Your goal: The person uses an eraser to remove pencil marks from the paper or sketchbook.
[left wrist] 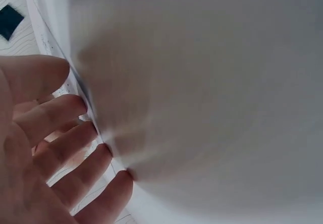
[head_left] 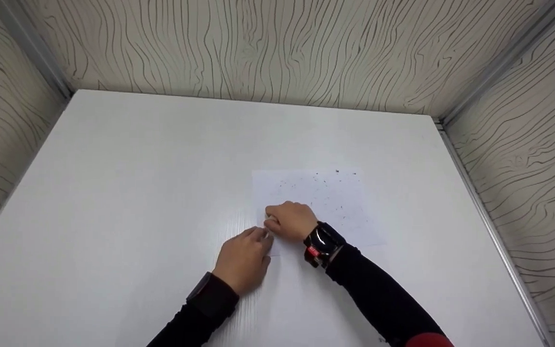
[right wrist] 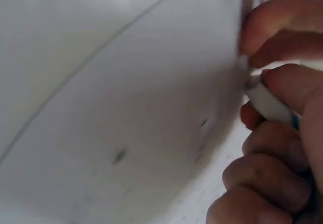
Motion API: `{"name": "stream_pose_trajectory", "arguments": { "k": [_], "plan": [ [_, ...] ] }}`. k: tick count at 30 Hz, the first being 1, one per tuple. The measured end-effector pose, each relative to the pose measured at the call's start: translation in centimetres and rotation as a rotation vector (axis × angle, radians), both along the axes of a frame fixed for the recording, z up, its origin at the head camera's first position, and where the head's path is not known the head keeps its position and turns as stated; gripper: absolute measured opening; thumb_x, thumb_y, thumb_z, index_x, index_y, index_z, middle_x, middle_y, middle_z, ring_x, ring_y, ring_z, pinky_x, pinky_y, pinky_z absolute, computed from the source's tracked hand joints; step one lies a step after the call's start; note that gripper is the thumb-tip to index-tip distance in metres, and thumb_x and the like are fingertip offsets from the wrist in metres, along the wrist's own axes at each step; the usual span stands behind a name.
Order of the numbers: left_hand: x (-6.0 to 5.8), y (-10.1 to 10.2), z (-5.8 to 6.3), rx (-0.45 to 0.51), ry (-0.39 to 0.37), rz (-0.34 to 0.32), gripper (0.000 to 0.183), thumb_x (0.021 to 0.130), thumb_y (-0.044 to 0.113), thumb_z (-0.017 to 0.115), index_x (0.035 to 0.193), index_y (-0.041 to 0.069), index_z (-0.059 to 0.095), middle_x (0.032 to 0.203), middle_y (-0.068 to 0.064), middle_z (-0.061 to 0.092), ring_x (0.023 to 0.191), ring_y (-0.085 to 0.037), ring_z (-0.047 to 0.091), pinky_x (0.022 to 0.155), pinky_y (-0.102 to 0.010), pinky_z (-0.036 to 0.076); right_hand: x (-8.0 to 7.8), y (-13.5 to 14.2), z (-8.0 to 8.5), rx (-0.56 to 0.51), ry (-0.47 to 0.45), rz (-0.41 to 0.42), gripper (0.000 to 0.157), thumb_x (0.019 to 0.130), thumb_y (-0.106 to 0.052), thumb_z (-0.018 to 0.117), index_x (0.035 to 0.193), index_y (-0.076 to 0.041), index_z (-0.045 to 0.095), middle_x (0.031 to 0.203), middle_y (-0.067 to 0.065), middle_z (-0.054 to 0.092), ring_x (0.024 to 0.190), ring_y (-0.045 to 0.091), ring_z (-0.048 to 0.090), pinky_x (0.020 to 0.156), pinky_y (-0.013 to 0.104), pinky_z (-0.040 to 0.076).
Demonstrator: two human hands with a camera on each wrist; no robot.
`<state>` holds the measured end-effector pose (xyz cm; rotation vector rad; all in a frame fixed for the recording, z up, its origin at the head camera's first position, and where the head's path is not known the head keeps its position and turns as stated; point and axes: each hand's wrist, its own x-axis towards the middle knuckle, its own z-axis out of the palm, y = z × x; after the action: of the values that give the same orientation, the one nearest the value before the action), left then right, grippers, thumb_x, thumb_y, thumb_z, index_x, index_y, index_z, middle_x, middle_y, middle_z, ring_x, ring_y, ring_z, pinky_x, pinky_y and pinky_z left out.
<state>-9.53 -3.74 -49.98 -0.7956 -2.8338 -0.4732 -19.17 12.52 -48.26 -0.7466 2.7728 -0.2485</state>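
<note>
A white sheet of paper lies on the white table, scattered with small dark crumbs. My right hand grips a white eraser with curled fingers, its end close against the paper near the left edge. A bit of teal shows at the eraser's back end, mostly hidden in the palm. My left hand rests at the sheet's lower left, fingers spread and lightly bent. In the left wrist view its fingertips touch down along the paper's edge, close to the right hand.
The white table stretches around the sheet on all sides. Wood-grain patterned walls stand behind it and at both sides. Dark bands are worn on both wrists. A small dark patch shows beyond the left hand.
</note>
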Motion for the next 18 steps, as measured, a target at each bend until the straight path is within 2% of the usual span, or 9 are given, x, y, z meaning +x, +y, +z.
{"name": "stream_pose_trajectory", "arguments": {
  "k": [4,7,10,13,18],
  "plan": [
    [0.0,-0.1,-0.1,0.013,-0.008,0.024,0.031,0.086,0.015,0.078,0.115,0.005,0.076,0.12,-0.011,0.071,0.117,-0.029,0.067,0.096,-0.039,0.056,-1.1,1.7,-0.5,0.06,0.167,-0.102,0.025,0.101,-0.025,0.061,0.082,-0.01,0.057,0.063,0.001,0.046,0.058,0.018,0.044,0.052,0.035,0.044],
    [0.1,-0.1,-0.3,0.03,-0.013,0.039,0.03,0.086,0.014,0.078,0.115,0.004,0.076,0.12,-0.011,0.071,0.118,-0.03,0.067,0.097,-0.039,0.056,-1.9,3.8,-0.8,0.08,0.249,-0.214,0.029,0.102,-0.024,0.061,0.078,-0.009,0.053,0.06,0.001,0.044,0.055,0.018,0.041,0.05,0.034,0.042],
    [0.1,-0.1,-0.5,0.045,-0.012,0.05,0.026,0.087,0.013,0.077,0.112,0.004,0.077,0.118,-0.012,0.072,0.116,-0.03,0.068,0.095,-0.04,0.057,-2.5,6.0,-0.4,0.044,0.238,-0.319,0.033,0.103,-0.024,0.06,0.075,-0.01,0.05,0.059,0.0,0.04,0.054,0.018,0.039,0.049,0.032,0.037],
    [-0.1,-0.3,-0.3,0.046,-0.004,0.073,0.019,0.088,0.013,0.077,0.105,0.004,0.078,0.115,-0.013,0.073,0.113,-0.032,0.069,0.094,-0.043,0.057,-2.8,7.7,0.5,-0.028,0.21,-0.381,0.035,0.105,-0.028,0.056,0.076,-0.009,0.053,0.06,-0.001,0.039,0.054,0.018,0.04,0.05,0.031,0.033],
    [-0.6,-0.9,0.6,0.005,0.013,0.177,0.013,0.086,0.014,0.078,0.093,0.003,0.077,0.107,-0.014,0.073,0.112,-0.034,0.068,0.096,-0.047,0.056,-3.3,9.5,1.5,-0.087,0.18,-0.435,0.034,0.106,-0.029,0.053,0.082,-0.007,0.06,0.061,0.0,0.043,0.055,0.018,0.042,0.051,0.031,0.033]
  ]
}}
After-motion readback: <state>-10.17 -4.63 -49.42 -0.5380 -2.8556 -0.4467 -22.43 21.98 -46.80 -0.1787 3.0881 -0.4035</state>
